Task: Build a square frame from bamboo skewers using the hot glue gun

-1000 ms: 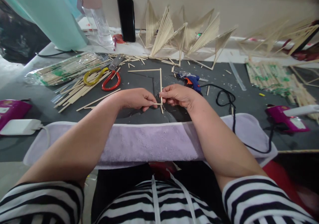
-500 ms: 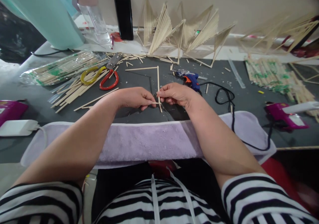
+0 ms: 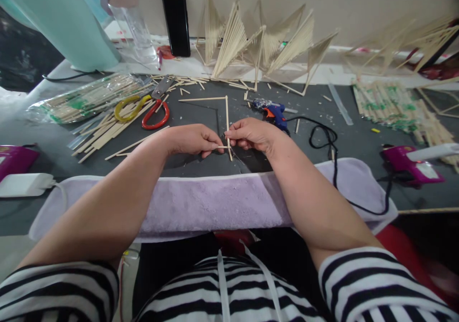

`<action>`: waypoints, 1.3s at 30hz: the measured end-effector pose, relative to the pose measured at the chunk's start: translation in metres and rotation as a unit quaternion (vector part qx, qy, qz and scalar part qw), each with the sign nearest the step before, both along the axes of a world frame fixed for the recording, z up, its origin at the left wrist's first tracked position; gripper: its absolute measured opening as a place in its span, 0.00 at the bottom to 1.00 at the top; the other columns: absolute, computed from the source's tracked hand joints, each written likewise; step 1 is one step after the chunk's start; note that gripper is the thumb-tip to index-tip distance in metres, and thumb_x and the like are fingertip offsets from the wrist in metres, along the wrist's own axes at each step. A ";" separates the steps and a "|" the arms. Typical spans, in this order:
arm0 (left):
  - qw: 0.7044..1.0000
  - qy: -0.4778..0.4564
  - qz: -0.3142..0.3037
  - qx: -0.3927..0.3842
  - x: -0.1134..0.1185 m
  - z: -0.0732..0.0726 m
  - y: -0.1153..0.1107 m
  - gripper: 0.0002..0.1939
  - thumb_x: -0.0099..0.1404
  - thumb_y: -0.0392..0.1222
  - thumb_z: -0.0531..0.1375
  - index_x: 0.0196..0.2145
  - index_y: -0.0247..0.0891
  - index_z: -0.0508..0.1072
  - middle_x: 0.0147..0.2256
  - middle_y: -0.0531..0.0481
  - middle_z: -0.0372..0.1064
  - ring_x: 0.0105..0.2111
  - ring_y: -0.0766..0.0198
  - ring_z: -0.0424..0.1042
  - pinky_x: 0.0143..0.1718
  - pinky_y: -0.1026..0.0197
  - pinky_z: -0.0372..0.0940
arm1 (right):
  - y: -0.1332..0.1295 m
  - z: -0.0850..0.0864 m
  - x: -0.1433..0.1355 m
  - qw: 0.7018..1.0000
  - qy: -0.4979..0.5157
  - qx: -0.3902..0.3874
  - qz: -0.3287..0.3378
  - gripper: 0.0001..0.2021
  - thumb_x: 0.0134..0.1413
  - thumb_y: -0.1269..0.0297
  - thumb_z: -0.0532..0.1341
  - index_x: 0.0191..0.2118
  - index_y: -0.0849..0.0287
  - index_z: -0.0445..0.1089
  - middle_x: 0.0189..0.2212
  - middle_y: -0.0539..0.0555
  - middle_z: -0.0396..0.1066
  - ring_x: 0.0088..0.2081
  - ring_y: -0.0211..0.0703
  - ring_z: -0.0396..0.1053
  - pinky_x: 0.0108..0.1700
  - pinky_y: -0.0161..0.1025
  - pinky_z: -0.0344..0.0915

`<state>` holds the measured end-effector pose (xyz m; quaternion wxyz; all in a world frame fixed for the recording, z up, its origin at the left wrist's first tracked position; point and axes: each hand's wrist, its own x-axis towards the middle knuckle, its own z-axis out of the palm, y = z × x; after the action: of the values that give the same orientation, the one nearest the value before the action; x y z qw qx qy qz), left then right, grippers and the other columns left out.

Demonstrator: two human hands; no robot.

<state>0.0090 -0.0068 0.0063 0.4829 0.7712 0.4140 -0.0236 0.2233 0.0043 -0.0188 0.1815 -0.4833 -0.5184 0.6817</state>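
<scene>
My left hand point(image 3: 201, 140) pinches a short wooden stick point(image 3: 223, 147) between thumb and fingers. Its tip meets a longer upright stick point(image 3: 227, 116) close to that stick's near end. My right hand point(image 3: 249, 134) has its thumb and fingertips closed on the longer stick, a little above the crossing. At its far end the longer stick joins another wooden stick point(image 3: 202, 100) running left, making a corner. Just beyond my right hand lies a blue glue gun point(image 3: 274, 114) with a black cord.
Red-and-yellow-handled scissors point(image 3: 157, 114) rest on loose sticks point(image 3: 103, 135) at left, near a bag of sticks point(image 3: 86, 95). Fan-shaped stick frames point(image 3: 233, 40) and a phone point(image 3: 175, 23) stand behind. A lilac cloth point(image 3: 215, 202) lines the front edge; more sticks point(image 3: 387, 104) lie right.
The view has shifted very slightly. Both hands keep their pinch at the same spot on the sticks, with no clear movement.
</scene>
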 end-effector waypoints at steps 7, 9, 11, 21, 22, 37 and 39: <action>1.000 0.002 0.013 -0.008 0.001 0.003 -0.002 0.16 0.61 0.45 0.60 0.44 0.39 0.81 0.22 0.54 0.68 0.22 0.70 0.59 0.28 0.66 0.53 | -0.001 0.001 -0.001 1.000 -0.006 -0.001 -0.005 0.14 0.54 0.67 0.69 0.23 0.61 0.66 0.18 0.49 0.69 0.14 0.26 0.53 0.15 0.26 0.50; 1.000 0.003 0.015 -0.009 0.001 0.003 -0.002 0.16 0.61 0.46 0.60 0.44 0.39 0.81 0.22 0.54 0.68 0.21 0.70 0.58 0.27 0.66 0.53 | 0.000 0.001 -0.001 1.000 -0.005 -0.003 -0.007 0.13 0.54 0.67 0.69 0.24 0.61 0.66 0.19 0.49 0.70 0.14 0.26 0.54 0.15 0.26 0.50; 1.000 -0.002 0.012 -0.012 0.000 0.002 -0.001 0.16 0.61 0.46 0.60 0.43 0.39 0.81 0.22 0.54 0.68 0.21 0.70 0.58 0.27 0.66 0.52 | 0.000 0.001 -0.001 1.000 -0.004 -0.004 -0.007 0.13 0.54 0.68 0.69 0.24 0.61 0.67 0.19 0.49 0.70 0.14 0.26 0.54 0.15 0.26 0.50; 1.000 0.001 0.005 -0.018 0.000 0.004 -0.002 0.18 0.61 0.47 0.59 0.45 0.39 0.80 0.23 0.54 0.68 0.21 0.70 0.57 0.25 0.65 0.51 | -0.003 0.004 -0.001 1.000 -0.003 -0.002 -0.010 0.12 0.55 0.69 0.68 0.24 0.61 0.67 0.19 0.50 0.71 0.14 0.26 0.53 0.15 0.27 0.49; 1.000 0.005 0.004 -0.018 0.000 0.004 -0.002 0.18 0.61 0.47 0.59 0.46 0.39 0.80 0.23 0.54 0.68 0.20 0.70 0.57 0.25 0.65 0.51 | -0.003 0.004 -0.001 1.000 -0.002 -0.001 -0.008 0.12 0.54 0.68 0.69 0.24 0.61 0.68 0.19 0.50 0.71 0.14 0.26 0.53 0.15 0.27 0.49; 1.000 0.003 0.008 -0.025 0.000 0.005 -0.003 0.18 0.60 0.47 0.60 0.45 0.39 0.80 0.24 0.53 0.68 0.22 0.69 0.58 0.25 0.65 0.51 | -0.003 0.003 -0.001 1.000 -0.004 -0.001 -0.003 0.12 0.57 0.70 0.66 0.24 0.62 0.68 0.19 0.50 0.70 0.14 0.26 0.53 0.15 0.26 0.50; 1.000 0.001 0.007 -0.027 0.000 0.005 -0.003 0.18 0.60 0.47 0.60 0.45 0.39 0.80 0.24 0.54 0.68 0.22 0.69 0.58 0.25 0.65 0.51 | -0.003 0.004 -0.001 1.000 -0.004 -0.001 -0.003 0.12 0.56 0.70 0.66 0.24 0.62 0.68 0.19 0.50 0.70 0.14 0.26 0.53 0.14 0.26 0.50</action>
<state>0.0089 -0.0095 0.0109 0.5032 0.7554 0.4186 -0.0319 0.2222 0.0015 -0.0148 0.1813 -0.4879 -0.5169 0.6796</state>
